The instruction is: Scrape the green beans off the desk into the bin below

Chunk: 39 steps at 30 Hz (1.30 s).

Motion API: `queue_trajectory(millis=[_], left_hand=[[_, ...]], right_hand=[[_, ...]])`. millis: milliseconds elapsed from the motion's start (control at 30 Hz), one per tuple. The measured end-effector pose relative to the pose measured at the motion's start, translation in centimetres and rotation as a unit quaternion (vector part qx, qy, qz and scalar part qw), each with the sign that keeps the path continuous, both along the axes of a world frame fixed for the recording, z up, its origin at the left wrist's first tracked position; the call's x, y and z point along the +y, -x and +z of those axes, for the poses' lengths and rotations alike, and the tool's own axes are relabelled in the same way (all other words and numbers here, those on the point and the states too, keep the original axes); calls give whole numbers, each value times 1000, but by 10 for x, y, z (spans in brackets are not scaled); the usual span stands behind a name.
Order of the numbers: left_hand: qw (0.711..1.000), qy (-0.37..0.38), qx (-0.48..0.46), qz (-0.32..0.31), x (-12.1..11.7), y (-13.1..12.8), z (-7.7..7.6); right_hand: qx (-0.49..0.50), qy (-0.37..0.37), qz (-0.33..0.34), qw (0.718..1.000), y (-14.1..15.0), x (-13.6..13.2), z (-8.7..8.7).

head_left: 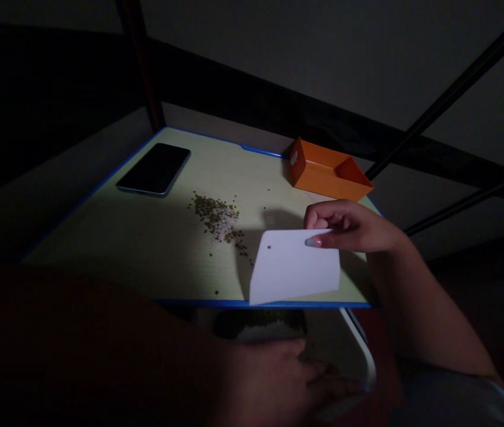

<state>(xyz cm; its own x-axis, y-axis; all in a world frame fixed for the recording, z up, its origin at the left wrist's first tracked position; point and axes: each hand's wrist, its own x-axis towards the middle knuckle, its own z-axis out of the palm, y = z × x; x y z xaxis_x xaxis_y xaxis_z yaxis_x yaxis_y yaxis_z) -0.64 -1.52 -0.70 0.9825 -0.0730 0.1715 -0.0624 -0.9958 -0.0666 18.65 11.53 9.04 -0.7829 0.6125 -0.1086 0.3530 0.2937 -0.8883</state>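
My right hand pinches a white plastic scraper by its upper right edge, thumb on the near face and fingers behind. The scraper tilts over the table's near edge; a dark spot on it could be a hole or a bean. Left of it, a loose pile of small green beans mixed with white grains lies on the pale tabletop. A few beans are scattered around. In dim light below the table edge, my left hand has its fingers stretched to the right, with nothing seen in it.
A dark-screened phone lies at the far left of the table. An open orange box stands at the back right corner. Blue edging rims the table. Beneath it are a curved white tube and a dark, unclear patch.
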Motion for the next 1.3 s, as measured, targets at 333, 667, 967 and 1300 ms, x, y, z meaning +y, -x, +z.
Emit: queue_trajectory(millis=[333,667,967,1300], left_hand=[[999,15,-33,-10,3,-1,-5],[1000,16,4,0,2,-2,-4],[1000,-17,-20,-16,5,-2,-3],[999,-3,-43,-20,2,-2,-5]], right_hand=[[-9,2,52,999,-4,5,-1],[-34,13,76,996,-5,7,-6],[-13,14,75,997,-6,7,-6],[-55,12,70,996,-4,5,-3]])
